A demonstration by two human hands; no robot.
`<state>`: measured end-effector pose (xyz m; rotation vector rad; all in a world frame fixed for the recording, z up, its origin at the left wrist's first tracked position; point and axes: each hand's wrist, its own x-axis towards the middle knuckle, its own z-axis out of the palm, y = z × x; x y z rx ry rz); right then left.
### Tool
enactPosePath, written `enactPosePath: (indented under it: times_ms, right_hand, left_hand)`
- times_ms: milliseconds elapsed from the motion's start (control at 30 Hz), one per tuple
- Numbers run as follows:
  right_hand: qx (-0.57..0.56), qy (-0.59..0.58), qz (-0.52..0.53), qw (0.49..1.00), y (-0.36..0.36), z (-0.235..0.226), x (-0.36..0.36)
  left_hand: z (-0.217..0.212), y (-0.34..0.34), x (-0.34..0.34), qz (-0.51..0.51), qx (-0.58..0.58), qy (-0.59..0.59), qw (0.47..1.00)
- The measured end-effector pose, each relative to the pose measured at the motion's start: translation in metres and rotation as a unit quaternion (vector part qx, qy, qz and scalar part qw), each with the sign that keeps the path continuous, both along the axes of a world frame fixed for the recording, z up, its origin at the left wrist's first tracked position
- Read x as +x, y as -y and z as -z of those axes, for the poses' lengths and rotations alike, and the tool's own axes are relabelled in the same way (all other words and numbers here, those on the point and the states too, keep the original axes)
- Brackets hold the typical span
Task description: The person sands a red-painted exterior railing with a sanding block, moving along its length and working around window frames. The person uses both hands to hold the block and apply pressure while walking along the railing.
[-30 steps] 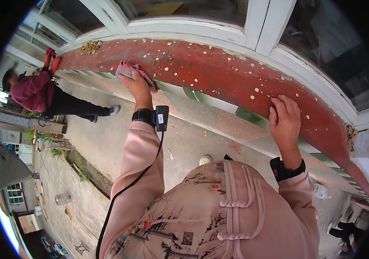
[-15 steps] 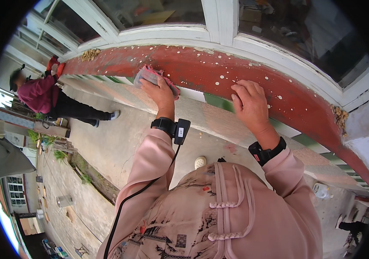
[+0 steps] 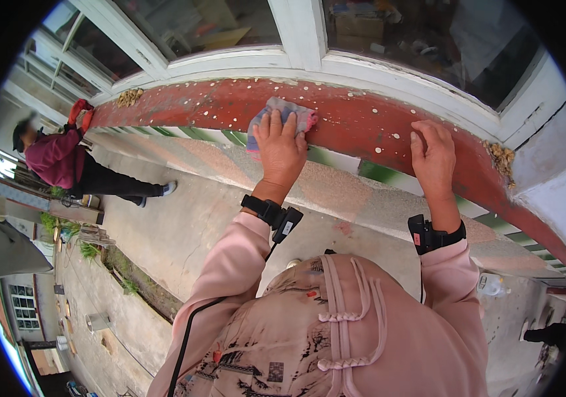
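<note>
A folded grey and pink cloth (image 3: 275,119) lies against the red painted window sill (image 3: 346,112), which is spotted with whitish flecks. My left hand (image 3: 281,147) holds the cloth down, its fingers spread over the top and thumb along the right side. To the right, my right hand (image 3: 434,153) is at the sill with fingers loosely bent, thumb apart, and nothing in it. Whether its fingertips touch the sill is hard to see. Both wrists wear black bands with small boxes.
White window frames (image 3: 306,46) with dark glass rise behind the sill. Yellowish dried clumps sit at its right end (image 3: 500,159) and far left (image 3: 129,98). A person in a maroon top and red gloves (image 3: 58,155) stands at the left by the sill. A clear plastic bottle (image 3: 493,286) lies at lower right.
My left hand has slid the cloth to the right along the sill. My right hand has shifted right too, its thumb and fingers now further apart.
</note>
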<state>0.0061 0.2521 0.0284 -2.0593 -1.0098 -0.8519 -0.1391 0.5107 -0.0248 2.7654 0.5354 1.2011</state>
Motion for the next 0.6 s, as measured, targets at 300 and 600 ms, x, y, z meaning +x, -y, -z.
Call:
enactPosePath:
  times_ms: [300, 600]
  right_hand:
    - [-0.079, -0.006, 0.116, 0.99, -0.004, 0.032, -0.001]
    - [-0.075, 0.012, 0.178, 0.981, -0.001, 0.036, 0.002]
  left_hand:
    - [-0.039, -0.045, 0.022, 0.243, 0.035, -0.101, 0.964]
    - [-0.02, -0.198, 0.008, 0.163, 0.098, -0.104, 0.976]
